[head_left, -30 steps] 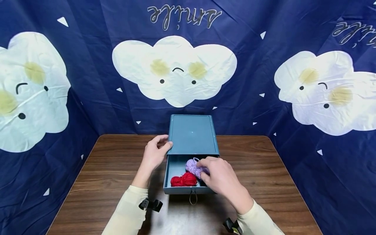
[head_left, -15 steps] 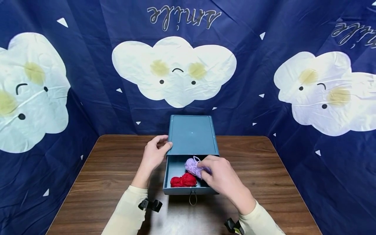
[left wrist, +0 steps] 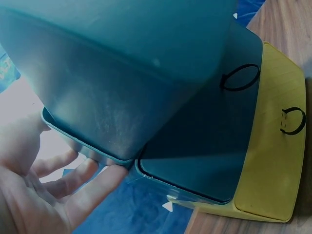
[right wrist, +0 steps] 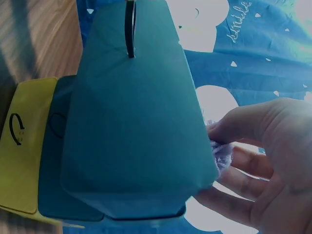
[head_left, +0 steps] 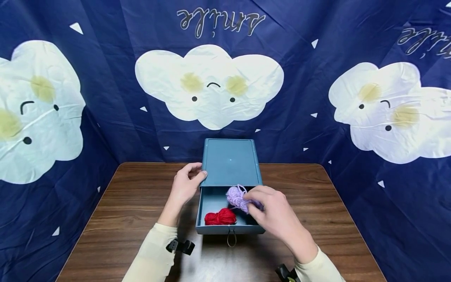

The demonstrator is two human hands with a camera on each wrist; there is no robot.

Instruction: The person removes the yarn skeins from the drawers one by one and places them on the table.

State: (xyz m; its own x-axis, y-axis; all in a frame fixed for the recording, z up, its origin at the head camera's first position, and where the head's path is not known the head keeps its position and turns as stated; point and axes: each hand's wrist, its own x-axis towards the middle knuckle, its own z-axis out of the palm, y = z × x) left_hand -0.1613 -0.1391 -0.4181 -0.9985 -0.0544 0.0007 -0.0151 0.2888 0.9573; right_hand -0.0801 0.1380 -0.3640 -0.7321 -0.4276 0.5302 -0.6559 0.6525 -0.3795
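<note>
The box (head_left: 230, 160) is smooth, blue and plastic-looking with rounded corners, and its drawer (head_left: 211, 197) juts out at the front, a thin dark loop (head_left: 231, 238) hanging from its face. Below the drawer, the wrist views show a blue front (left wrist: 209, 122) and a yellow front (left wrist: 273, 141). A fluffy, strand-wound bundle of red yarn (head_left: 220, 217) lies in the drawer, at the end away from the box. Wood-grained worktop (head_left: 141, 196) spreads to either side of the box and before it; behind the box hangs creased navy cloth (head_left: 299, 23). The left hand (head_left: 186, 182) rests relaxed on the box's left edge, thumb on top, fingers along the side. The right hand (head_left: 276, 207) is nearly closed, pinching the looped lilac yarn (head_left: 237, 197) at the drawer's right, showing above the rim; whether it touches the drawer floor cannot be told.
</note>
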